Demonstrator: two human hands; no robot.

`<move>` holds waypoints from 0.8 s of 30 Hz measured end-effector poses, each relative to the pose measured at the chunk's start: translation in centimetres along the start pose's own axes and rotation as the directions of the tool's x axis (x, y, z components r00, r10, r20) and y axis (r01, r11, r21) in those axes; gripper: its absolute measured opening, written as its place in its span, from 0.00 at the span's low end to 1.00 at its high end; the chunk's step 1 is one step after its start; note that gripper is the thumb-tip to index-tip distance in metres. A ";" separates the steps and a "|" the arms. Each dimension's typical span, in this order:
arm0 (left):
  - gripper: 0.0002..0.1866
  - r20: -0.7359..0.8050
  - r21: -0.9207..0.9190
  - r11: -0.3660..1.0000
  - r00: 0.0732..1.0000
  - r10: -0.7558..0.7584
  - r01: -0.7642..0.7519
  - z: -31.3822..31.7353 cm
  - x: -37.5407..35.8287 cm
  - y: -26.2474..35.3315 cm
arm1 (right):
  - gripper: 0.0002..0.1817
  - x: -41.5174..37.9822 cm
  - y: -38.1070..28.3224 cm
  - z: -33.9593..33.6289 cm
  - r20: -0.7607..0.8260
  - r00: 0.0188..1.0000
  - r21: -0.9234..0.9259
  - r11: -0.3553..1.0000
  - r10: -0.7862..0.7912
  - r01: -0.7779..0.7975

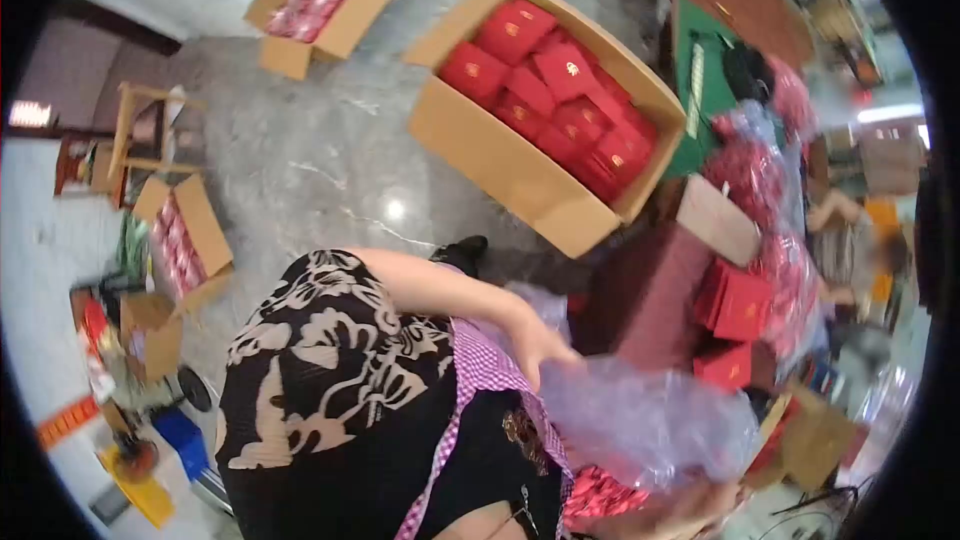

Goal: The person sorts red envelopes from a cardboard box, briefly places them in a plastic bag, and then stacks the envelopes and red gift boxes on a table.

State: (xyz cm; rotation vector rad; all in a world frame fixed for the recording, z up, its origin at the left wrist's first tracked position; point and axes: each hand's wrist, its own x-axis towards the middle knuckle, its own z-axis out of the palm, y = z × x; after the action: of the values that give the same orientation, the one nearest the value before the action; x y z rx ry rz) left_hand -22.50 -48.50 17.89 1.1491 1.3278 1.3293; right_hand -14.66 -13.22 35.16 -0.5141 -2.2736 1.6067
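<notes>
Hand (535,340) grips clear plastic bag (640,420) (which hand unclear); big open carton (480,155) near; bare floor (330,160) beyond.

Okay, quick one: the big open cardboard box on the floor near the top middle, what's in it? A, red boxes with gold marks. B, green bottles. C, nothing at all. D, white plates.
A: the cardboard box is packed with red boxes, each with a small gold mark on its lid.

no legible text, gold emblems unreadable
</notes>
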 end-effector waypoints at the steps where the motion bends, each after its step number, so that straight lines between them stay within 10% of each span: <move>1: 0.45 0.033 -0.096 0.991 0.994 0.100 -0.096 1.1 0.3 -1.2 | 0.35 1.1 -1.6 0.8 -0.004 0.897 -0.444 0.804 -0.442 0.394; 4: 0.27 0.083 -0.119 0.991 0.994 0.064 -0.054 2.4 -0.8 -2.6 | 0.23 7.2 -3.9 0.4 0.059 0.382 -0.800 0.186 -0.922 0.571; 6: 0.26 0.018 -0.181 0.983 0.999 0.033 -0.030 1.9 -2.4 -2.6 | 0.16 6.3 -9.8 5.8 -0.127 0.448 -0.824 0.345 -0.885 0.450; 7: 0.26 -0.007 -0.165 0.986 0.999 0.032 -0.033 1.5 -3.2 -2.8 | 0.17 7.2 -10.3 6.8 -0.376 0.559 -0.495 0.670 -0.739 0.553; 15: 0.29 -0.183 -0.044 0.988 0.971 -0.152 0.147 -1.9 -13.6 1.5 | 0.18 16.8 -6.2 6.3 -0.312 0.709 -0.436 0.758 -0.633 0.485; 18: 0.19 -0.449 0.344 0.758 0.806 -0.385 0.554 -2.8 -18.4 -0.9 | 0.18 17.5 -6.2 8.5 -0.338 0.756 -0.363 0.819 -0.560 0.444; 22: 0.17 -0.788 -0.073 0.879 0.513 -0.341 0.472 -7.1 -26.8 -2.0 | 0.19 16.6 -4.5 12.5 -0.214 0.834 -0.295 0.847 -0.509 0.442; 24: 0.35 -0.920 0.053 0.813 0.346 -0.187 0.580 -9.6 -31.3 -2.7 | 0.16 14.3 -4.7 16.7 -0.089 0.913 -0.333 0.875 -0.399 0.351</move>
State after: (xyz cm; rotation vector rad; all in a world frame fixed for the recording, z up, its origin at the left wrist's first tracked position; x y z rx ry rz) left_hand -27.11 -80.93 14.82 0.1412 2.5597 1.3440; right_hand -35.36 -22.02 34.89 -0.2314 -2.3370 0.9934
